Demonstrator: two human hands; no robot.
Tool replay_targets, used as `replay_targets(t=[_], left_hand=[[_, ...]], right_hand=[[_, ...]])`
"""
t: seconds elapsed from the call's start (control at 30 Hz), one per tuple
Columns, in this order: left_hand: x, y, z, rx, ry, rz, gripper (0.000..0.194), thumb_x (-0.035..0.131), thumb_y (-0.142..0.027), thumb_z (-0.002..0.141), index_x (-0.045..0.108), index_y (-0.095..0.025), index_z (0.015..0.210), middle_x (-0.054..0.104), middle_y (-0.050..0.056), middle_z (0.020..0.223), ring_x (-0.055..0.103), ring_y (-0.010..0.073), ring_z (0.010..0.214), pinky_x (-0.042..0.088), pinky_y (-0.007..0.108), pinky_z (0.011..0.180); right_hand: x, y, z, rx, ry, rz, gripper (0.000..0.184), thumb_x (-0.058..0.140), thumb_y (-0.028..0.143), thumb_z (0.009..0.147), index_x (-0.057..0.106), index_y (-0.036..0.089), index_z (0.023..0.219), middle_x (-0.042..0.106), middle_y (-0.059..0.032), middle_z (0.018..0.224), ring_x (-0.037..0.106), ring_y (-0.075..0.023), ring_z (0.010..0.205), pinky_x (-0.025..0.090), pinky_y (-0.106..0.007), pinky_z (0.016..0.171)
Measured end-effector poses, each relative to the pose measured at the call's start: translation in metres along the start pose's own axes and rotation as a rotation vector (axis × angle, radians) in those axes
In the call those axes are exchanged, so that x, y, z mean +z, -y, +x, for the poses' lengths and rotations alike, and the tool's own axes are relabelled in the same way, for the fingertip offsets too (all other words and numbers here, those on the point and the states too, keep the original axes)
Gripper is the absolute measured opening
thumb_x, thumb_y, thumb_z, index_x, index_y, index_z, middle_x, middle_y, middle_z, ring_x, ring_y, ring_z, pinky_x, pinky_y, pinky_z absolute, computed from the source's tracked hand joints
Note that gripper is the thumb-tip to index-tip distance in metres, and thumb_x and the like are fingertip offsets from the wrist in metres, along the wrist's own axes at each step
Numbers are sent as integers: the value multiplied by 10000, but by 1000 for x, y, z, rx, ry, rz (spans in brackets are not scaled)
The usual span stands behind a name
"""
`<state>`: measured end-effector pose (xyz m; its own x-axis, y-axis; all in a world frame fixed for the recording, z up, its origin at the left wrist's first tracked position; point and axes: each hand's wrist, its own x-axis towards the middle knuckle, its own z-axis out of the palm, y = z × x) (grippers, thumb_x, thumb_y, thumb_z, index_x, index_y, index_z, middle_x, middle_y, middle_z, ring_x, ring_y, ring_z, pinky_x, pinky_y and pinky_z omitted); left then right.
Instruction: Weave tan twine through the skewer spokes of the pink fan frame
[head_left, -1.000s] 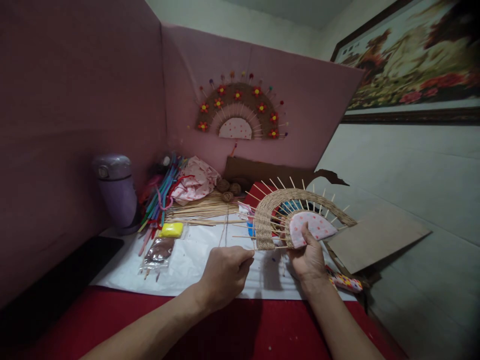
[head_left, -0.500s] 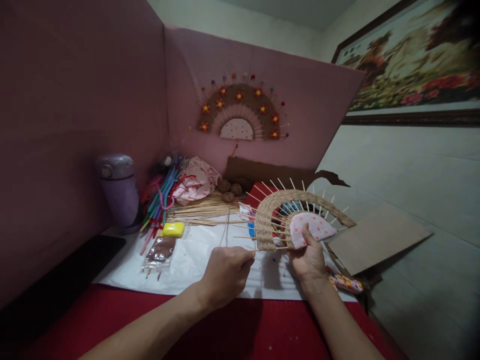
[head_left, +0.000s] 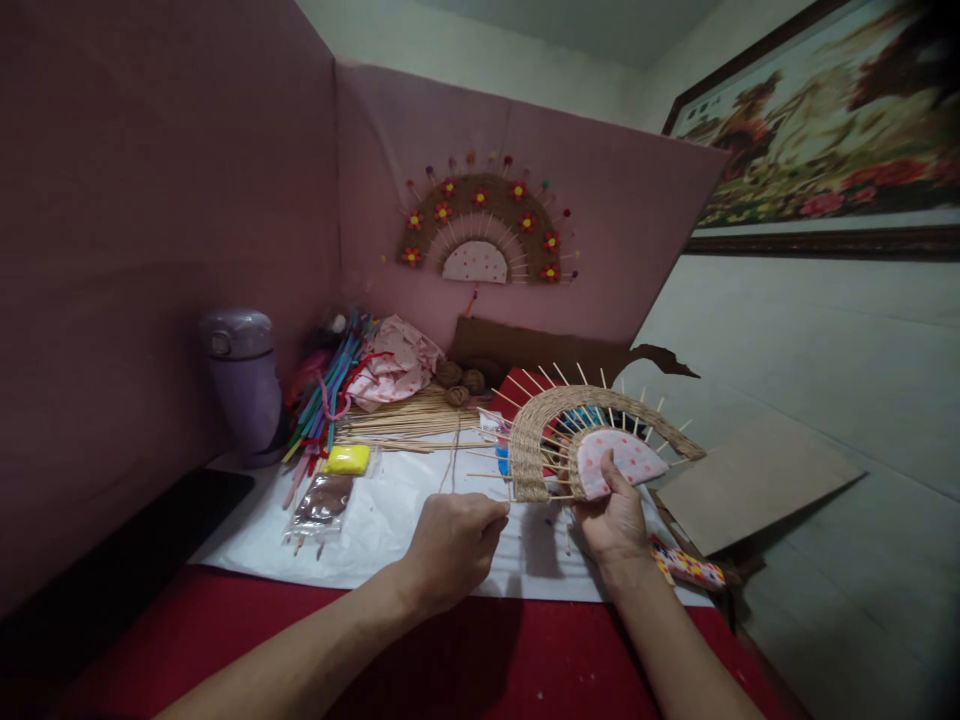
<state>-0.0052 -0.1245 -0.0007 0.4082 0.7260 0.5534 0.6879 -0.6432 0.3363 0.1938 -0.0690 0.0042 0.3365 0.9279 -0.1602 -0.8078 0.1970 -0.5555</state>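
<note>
My right hand (head_left: 615, 520) grips a half-round woven fan (head_left: 534, 440), its thumb on the pink dotted cloth centre (head_left: 621, 462). Thin wooden sticks radiate from that centre through a band of woven brown twine and poke out past its rim. My left hand (head_left: 457, 550) is closed in a pinch beside the fan's lower left corner, at the end of the lowest stick. A strand of brown twine (head_left: 453, 455) comes down from the twine balls (head_left: 459, 382) and passes behind this hand. The fingertips hide most of what they hold.
Loose sticks (head_left: 405, 418), pipe cleaners (head_left: 334, 380), dotted cloth (head_left: 397, 360) and yellow clay (head_left: 347, 460) lie at the left on white paper. A purple bottle (head_left: 244, 390) stands behind. A finished fan (head_left: 480, 190) hangs on the pink board. Cardboard (head_left: 761, 480) leans right.
The fan has tilted or shifted very slightly in my right hand. My left hand keeps its pinch at nearly the same spot. The camera view has shifted a little.
</note>
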Motion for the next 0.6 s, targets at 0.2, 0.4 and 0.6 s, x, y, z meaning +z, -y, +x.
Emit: replay_targets(t=[0.2, 0.4, 0.6], left_hand=[[1, 1, 0, 4, -18, -2, 200, 471, -158, 823, 656, -177, 749, 660, 18, 637, 608, 144, 603, 338, 233, 528], [1, 1, 0, 22, -49, -27, 195, 472, -157, 822, 664, -175, 791, 658, 22, 639, 605, 142, 595, 347, 234, 526], [2, 1, -1, 29, -66, -48, 190, 476, -151, 817, 664, -170, 799, 659, 23, 635, 609, 146, 592, 360, 235, 527]], right_hand=[[0, 0, -1, 10, 6, -26, 176, 649, 182, 738, 621, 166, 911, 697, 0, 714, 661, -146, 633, 569, -302, 635], [-2, -1, 1, 20, -2, -15, 181, 643, 174, 747, 616, 172, 926, 690, 14, 689, 656, -135, 612, 563, -269, 588], [0, -1, -1, 28, -3, -35, 178, 628, 181, 760, 613, 171, 937, 693, 11, 691, 657, -142, 612, 573, -317, 635]])
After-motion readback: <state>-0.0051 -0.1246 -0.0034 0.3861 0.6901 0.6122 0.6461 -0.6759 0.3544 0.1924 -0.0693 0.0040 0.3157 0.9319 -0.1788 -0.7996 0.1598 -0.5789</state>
